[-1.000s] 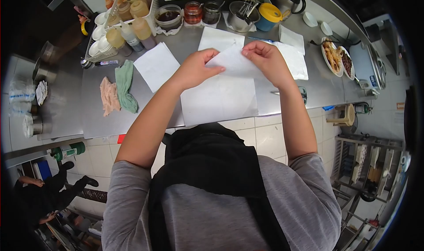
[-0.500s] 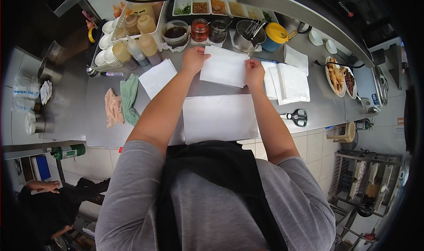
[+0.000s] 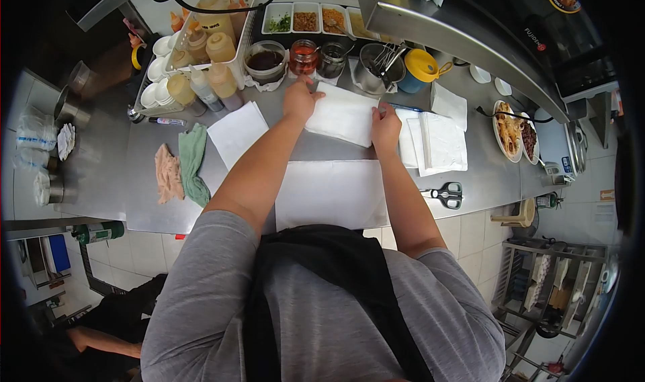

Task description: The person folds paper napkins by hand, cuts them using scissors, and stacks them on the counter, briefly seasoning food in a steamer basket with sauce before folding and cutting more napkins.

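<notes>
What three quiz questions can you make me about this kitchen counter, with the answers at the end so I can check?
1. Which thing are the left hand and the right hand both touching?
a) a bottle
b) white paper
c) a spoon

2. True or false: the scissors lie on the metal counter.

3. Fill in the colour: next to the pink cloth lies a ___ cloth.

Key: 1 b; 2 true; 3 green.

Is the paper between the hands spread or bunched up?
Spread: the paper shows as a broad rectangle, the left hand at one end, the right hand at the other. Whether it has folded layers, I cannot tell.
</notes>
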Demonstrator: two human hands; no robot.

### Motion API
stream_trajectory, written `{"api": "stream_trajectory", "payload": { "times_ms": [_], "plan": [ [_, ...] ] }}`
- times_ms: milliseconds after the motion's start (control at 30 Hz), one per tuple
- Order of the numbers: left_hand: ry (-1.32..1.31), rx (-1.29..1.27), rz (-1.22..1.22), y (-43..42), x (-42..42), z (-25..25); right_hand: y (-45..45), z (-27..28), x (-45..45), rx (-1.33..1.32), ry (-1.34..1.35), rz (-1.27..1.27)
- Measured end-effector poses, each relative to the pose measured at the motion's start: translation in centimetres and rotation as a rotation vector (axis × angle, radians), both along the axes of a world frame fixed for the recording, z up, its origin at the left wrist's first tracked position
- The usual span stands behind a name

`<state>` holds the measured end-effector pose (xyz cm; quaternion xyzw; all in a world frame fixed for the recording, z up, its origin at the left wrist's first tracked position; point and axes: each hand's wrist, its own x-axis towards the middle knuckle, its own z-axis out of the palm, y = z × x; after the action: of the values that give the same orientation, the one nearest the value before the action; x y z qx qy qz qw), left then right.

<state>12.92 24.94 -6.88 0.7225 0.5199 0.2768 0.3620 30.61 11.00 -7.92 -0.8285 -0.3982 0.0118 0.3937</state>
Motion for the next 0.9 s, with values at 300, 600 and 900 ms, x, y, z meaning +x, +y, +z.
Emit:
{"api": "stream_trajectory", "payload": {
  "times_ms": [300, 600, 900],
  "plan": [
    [0.040, 0.064, -0.185, -3.7, -13.9, 3.5, -7.6, 4.2, -3.1, 0.035, 0.585, 0.169],
    [0.139, 0.374, -0.251, -10.4, -18.3, 0.2, -7.6, 4.2, -14.0, -0.025, 0.041, 0.754],
    [0.036, 0.387, -0.152, -10.4, -17.6, -0.7, -9.4, 1.7, -16.6, -0.140, -0.402, 0.983]
  ]
}}
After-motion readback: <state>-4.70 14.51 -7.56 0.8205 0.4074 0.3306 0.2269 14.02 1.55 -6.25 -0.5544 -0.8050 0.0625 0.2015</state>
